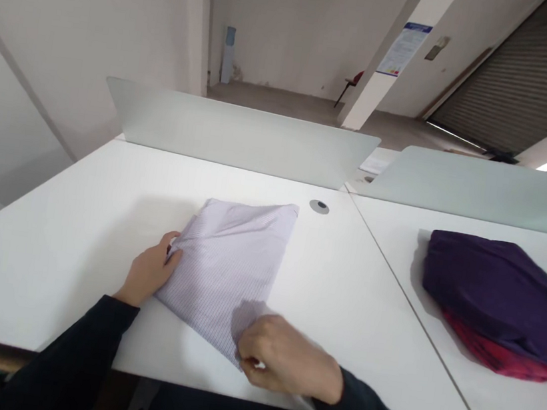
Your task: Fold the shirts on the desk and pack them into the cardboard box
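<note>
A pale lilac cloth with fine stripes lies folded flat on the white desk, its upper part slightly creased. At its left edge, my left hand pinches the fabric between thumb and fingers. My right hand is closed at the cloth's lower right corner, fingers curled in a pinch on the fabric there. The exact grip of the right fingertips is partly hidden by the hand itself. No collar, sleeve or button shows, so I cannot tell what kind of garment it is.
On the adjoining desk to the right lies a dark purple folded cloth over a red one. Frosted dividers line the desk's back edge. A grey cable grommet sits near the cloth's upper right. Beyond stands a water dispenser.
</note>
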`<control>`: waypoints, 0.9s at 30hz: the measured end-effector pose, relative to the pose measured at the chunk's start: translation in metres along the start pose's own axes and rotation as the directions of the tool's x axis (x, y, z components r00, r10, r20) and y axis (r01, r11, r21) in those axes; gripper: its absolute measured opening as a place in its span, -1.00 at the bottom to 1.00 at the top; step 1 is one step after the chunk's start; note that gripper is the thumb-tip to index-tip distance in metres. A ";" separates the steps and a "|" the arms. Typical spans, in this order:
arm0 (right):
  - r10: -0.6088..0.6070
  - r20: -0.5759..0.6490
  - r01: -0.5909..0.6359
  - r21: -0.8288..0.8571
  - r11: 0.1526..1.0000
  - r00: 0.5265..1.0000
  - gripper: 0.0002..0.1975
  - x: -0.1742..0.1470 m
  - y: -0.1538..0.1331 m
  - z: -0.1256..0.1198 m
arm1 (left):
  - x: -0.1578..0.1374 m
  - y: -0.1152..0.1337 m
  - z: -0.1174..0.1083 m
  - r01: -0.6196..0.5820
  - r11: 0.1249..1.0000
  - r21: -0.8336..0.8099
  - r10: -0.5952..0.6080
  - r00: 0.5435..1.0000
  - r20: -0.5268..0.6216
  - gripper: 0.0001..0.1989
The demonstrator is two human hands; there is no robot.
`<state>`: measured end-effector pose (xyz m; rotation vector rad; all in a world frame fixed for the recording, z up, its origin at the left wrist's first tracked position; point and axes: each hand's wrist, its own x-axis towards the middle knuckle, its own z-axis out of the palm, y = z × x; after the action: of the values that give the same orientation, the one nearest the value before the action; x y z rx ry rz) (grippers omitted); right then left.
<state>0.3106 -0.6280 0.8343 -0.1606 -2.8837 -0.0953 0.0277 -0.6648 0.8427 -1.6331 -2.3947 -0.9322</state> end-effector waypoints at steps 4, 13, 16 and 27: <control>0.121 -0.225 -0.096 0.116 0.989 0.967 -0.79 0.027 0.033 -0.045 | -0.003 0.001 0.002 -0.012 0.999 -0.041 0.011 1.000 -0.020 -0.63; 0.439 -0.224 -0.429 0.094 0.898 0.870 -0.81 0.171 0.153 -0.076 | -0.045 -0.008 -0.011 0.093 0.995 0.027 -0.093 0.996 -0.014 -0.69; 0.516 -0.185 -0.519 0.036 0.854 0.837 -0.78 0.202 0.158 -0.063 | -0.050 -0.018 -0.007 0.042 0.999 0.022 -0.042 0.999 -0.024 -0.65; 0.584 -0.278 -0.612 -0.022 0.790 0.763 -0.76 0.218 0.159 -0.044 | -0.050 -0.024 0.001 0.021 0.996 0.082 -0.020 1.000 -0.015 -0.74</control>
<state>0.1298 -0.4521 0.9396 -1.0067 -2.4255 -0.1444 0.0285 -0.7108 0.8115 -1.5707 -2.4110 -0.8338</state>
